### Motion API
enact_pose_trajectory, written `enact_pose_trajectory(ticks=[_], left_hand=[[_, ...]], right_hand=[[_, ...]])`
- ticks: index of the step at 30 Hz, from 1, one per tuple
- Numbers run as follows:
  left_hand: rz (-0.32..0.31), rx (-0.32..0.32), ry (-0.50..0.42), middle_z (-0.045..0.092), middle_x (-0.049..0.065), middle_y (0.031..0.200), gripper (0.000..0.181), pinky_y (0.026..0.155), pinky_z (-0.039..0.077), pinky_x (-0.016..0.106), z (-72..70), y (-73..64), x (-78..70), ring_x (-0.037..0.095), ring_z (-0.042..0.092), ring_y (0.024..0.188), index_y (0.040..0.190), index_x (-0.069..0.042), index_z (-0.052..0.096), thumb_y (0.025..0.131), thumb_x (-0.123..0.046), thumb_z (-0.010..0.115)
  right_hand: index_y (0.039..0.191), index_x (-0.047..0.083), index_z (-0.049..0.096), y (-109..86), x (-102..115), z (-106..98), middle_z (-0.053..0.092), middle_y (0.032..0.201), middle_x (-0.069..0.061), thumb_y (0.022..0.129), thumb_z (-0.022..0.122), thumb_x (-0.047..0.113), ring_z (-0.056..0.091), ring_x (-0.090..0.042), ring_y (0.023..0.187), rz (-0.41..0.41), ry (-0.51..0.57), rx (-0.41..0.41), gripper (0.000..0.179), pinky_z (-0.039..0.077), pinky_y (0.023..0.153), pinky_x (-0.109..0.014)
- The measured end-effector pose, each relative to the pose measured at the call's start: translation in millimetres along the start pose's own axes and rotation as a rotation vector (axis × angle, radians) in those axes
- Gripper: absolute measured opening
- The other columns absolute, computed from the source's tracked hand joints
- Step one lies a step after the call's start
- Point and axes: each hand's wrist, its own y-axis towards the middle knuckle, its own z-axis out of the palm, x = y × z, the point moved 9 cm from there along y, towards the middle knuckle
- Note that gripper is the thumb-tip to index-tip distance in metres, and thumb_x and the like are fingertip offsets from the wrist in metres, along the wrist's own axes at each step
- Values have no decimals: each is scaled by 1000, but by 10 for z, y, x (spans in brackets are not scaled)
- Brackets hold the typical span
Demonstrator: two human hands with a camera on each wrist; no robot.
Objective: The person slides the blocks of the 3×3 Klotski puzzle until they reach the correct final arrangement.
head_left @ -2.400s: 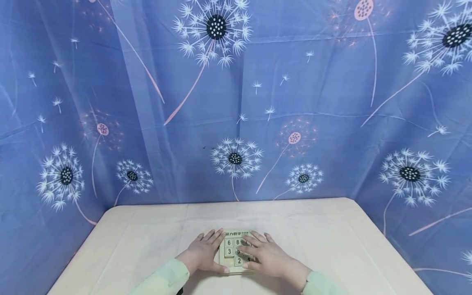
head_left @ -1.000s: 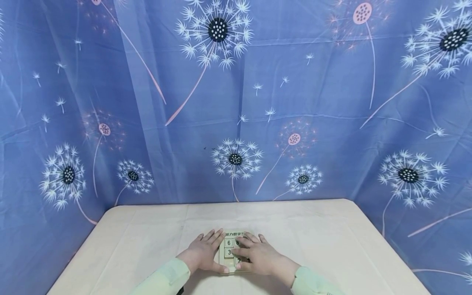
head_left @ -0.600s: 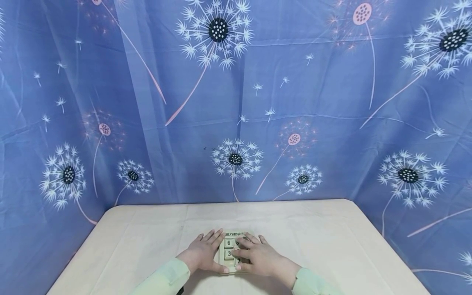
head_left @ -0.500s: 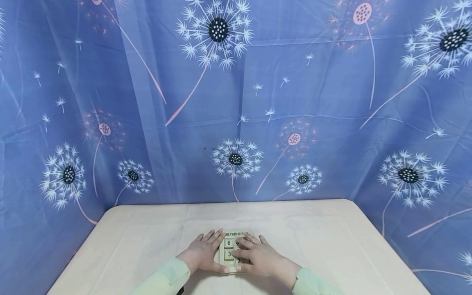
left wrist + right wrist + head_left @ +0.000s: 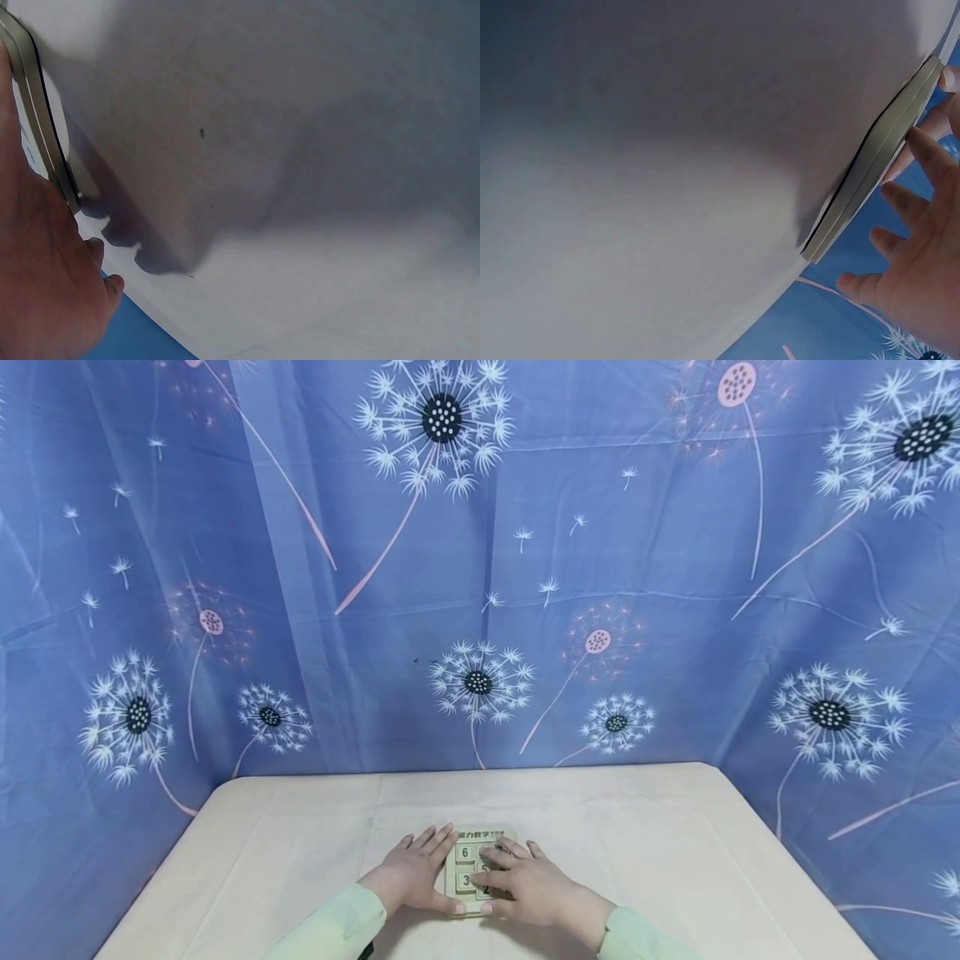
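A pale green sliding number puzzle (image 5: 480, 834) lies flat on the table, with printed characters along its far edge. My left hand (image 5: 416, 877) rests along its left side, fingers spread and thumb at the near left corner. My right hand (image 5: 536, 887) reaches over from the right, its index fingertip on the tile marked 3 (image 5: 464, 882). Its thumb lies at the near edge. Tiles 6 (image 5: 465, 852), 5 and 2 show partly or fully; the right fingers hide others. The right wrist view shows the puzzle's side edge (image 5: 877, 157) with my fingers extended above it.
A pale cloth-covered table (image 5: 637, 827) spreads around the puzzle. Blue curtains (image 5: 540, 693) with dandelion prints stand close behind and on both sides. Light green sleeves (image 5: 330, 927) cover both forearms.
The right hand has shifted left over the puzzle, and its index fingertip has come onto tile 3. That tile has slid a little toward me. The left hand stays in place.
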Motion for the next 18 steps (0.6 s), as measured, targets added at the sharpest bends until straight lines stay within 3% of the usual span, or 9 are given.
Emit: enact_pose_trajectory(ticks=[18], left_hand=[[8,-4,-11,26,1,172,110,130,28,51,1,-18,-9,27,28,159,162,-15,30,79,-75,71]], right_hand=[[140,41,61,-60,39,-12,50,159,0,97,61,55,41,-35,151,-19,-7,12,45,41,114,-71]])
